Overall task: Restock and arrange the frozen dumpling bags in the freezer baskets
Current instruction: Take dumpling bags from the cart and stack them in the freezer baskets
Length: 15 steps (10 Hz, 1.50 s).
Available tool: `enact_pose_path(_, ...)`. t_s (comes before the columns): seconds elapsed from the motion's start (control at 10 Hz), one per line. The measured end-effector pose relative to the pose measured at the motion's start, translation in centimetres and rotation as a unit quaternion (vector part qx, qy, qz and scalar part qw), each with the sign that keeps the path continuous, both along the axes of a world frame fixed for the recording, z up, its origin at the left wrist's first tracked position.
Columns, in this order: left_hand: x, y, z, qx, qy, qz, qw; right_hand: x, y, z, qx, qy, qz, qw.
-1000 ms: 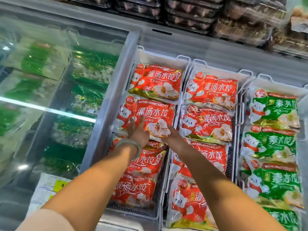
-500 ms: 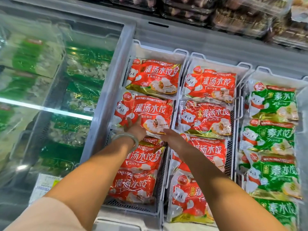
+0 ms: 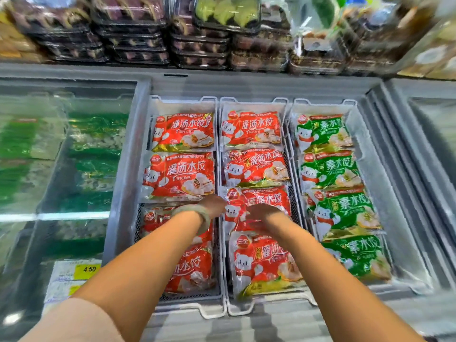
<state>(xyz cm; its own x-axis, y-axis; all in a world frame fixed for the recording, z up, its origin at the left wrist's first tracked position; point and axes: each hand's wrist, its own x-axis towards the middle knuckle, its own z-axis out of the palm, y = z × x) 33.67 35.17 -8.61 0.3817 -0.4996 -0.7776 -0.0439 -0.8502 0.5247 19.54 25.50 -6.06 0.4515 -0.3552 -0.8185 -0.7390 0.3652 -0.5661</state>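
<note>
Head view: the left hand and right hand lie close together at the near part of the red dumpling bag, third from the back in the middle basket. Blur hides the fingers, so whether either hand grips cannot be told. The bag is probably light, slick film over hard, loose contents that shift; take it by both side seams.

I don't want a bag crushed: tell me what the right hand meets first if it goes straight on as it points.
Probably the third red bag from the back in the middle basket, just ahead of the right hand; motion blur hides whether they already touch.
</note>
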Motion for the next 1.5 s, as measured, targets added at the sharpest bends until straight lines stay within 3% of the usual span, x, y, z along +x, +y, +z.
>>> enact_pose_path(0.3, -11.3, -6.7, 6.6, -0.062, 0.008, -0.057, 0.996, -18.7, -3.1, 3.2, -0.019, -0.003, -0.194, 0.981)
enact_pose_path(0.8, -37.7, -17.0, 8.5, -0.085, 0.041, -0.13, 0.987, -49.1, -7.5, 3.4, -0.055, 0.017, -0.345, 0.937)
enact_pose_path(1.0, -49.3, -20.7, 7.3, -0.045, 0.088, -0.215, 0.972, -60.6, -7.8, 3.8, -0.055, 0.028, -0.421, 0.905)
enact_pose_path(1.1, -54.0, -22.4, 6.2, 0.011, 0.179, -0.257, 0.95, -65.2, -7.2, 2.9, -0.047, 0.043, -0.452, 0.89)
enact_pose_path(1.2, -57.3, -23.4, 5.1, 0.063, 0.198, -0.301, 0.931, -67.8, -6.3, 1.7, -0.036, 0.051, -0.486, 0.872)
enact_pose_path(1.3, -62.0, -24.2, 3.4, 0.074, 0.098, -0.374, 0.919, -70.5, -4.9, -0.3, -0.019, 0.064, -0.527, 0.848)
enact_pose_path(1.5, -66.9, -25.9, -2.0, 0.066, 0.044, -0.46, 0.884, -72.7, -4.1, -4.3, 0.025, 0.073, -0.57, 0.818)
